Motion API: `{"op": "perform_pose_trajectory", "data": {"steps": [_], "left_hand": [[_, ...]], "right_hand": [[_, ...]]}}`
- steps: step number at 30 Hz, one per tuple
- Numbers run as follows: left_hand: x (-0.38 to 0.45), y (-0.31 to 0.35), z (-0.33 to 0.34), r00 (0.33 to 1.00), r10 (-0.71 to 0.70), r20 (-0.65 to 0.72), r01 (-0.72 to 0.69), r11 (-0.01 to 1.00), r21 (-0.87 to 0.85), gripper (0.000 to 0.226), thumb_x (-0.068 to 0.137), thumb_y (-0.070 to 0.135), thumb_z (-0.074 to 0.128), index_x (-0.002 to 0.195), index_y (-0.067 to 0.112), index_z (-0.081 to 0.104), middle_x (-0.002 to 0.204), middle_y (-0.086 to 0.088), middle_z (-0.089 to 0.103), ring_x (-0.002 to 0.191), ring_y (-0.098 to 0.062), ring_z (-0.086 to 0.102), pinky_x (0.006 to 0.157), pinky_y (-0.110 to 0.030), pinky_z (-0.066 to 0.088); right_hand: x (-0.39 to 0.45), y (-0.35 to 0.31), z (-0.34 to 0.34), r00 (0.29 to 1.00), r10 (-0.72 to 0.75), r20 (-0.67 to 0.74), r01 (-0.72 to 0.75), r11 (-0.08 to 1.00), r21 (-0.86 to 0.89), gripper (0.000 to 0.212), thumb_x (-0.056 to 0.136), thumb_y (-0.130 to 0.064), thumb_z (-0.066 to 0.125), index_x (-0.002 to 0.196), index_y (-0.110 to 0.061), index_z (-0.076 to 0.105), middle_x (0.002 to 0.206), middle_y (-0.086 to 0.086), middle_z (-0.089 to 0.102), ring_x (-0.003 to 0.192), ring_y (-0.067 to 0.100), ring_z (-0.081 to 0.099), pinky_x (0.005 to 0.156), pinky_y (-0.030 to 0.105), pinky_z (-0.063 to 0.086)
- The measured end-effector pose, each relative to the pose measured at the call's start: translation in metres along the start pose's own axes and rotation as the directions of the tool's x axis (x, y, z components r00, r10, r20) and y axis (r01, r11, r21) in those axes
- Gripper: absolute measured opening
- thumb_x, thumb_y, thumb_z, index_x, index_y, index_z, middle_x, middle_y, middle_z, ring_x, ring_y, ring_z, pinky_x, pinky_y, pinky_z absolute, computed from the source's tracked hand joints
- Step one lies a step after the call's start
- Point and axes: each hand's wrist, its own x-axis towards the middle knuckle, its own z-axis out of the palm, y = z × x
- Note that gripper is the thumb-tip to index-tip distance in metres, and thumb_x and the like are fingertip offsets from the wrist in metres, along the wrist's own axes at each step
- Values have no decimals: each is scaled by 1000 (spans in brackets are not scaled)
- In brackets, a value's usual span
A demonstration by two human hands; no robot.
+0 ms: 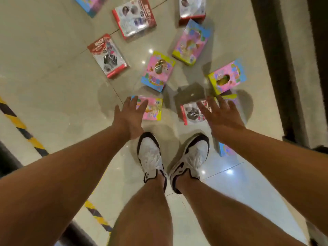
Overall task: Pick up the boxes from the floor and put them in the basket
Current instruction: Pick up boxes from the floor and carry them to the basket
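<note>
- Glossy beige floor tiles [53, 82] fill the view, with a yellow-and-black striped tape line [23, 128] running along the left edge and a dark wall strip [276, 68] on the right.
- Left hand [129, 118] reaches down with fingers spread and straight, holding nothing, its fingertips over the near edge of a pink box [152, 109] lying flat on the floor.
- Right hand [221, 118] is likewise spread and empty, hovering over a red-edged box [191, 112]; whether it touches the box cannot be told.
- White shoes with dark trim [150, 153] stand just behind these two boxes; part of a blue-edged box [225, 150] shows under the right forearm.
- Farther out lie a pink box with a blue edge [158, 71], a pink box with a yellow edge [229, 77], another pink one [191, 43], and red boxes [108, 55] [134, 18] [192, 9].
- One more pink-and-blue box [88, 4] sits at the top left corner.
- No basket can be seen.
</note>
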Motion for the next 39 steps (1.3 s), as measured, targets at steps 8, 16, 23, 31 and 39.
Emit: {"op": "perform_pose_trajectory", "data": {"steps": [8, 16, 23, 31, 39], "left_hand": [[72, -23, 56, 964, 154, -218, -80, 946, 313, 111, 72, 27, 73, 161, 23, 7, 156, -21, 29, 147, -41, 26, 110, -63, 31], [-15, -7, -7, 965, -7, -264, -30, 990, -137, 91, 66, 64, 61, 146, 23, 47, 112, -16, 50, 99, -40, 53, 76, -49, 56], [-215, 33, -122, 975, -167, 148, 222, 785, -578, 79, 80, 72, 61, 144, 28, 47, 125, -13, 60, 110, -35, 60, 87, -42, 51], [-378, 41, -240, 968, -153, 197, 249, 582, -774, 38, 79, 62, 70, 105, 36, 63, 92, -9, 70, 68, -21, 61, 63, -33, 46], [-467, 44, -322, 976, -130, 175, 218, 596, -773, 38, 81, 41, 57, 105, 13, 63, 92, -14, 64, 73, -25, 56, 67, -30, 44]], "right_hand": [[70, 7, 52, 972, -146, -186, 120, 982, -144, 80, 78, -12, 60, 152, -21, 29, 141, 17, 44, 128, 40, 43, 106, 54, 34], [-33, 0, -7, 982, 176, 68, -187, 863, 470, 104, 64, -57, 62, 152, -35, 12, 134, 12, 38, 113, 39, 47, 90, 48, 50], [-234, 7, -80, 854, 349, 387, -482, 249, 840, 76, 77, -65, 56, 145, -41, 34, 118, 10, 56, 101, 30, 61, 85, 37, 52], [-451, -14, -164, 801, 414, 433, -431, -104, 896, 58, 82, -54, 53, 135, -35, 46, 116, -3, 66, 100, 22, 63, 88, 39, 52], [-586, -66, -211, 752, 493, 438, -257, -393, 883, 36, 101, -36, 53, 135, -29, 47, 121, 0, 61, 83, 0, 63, 53, 4, 46]]}}
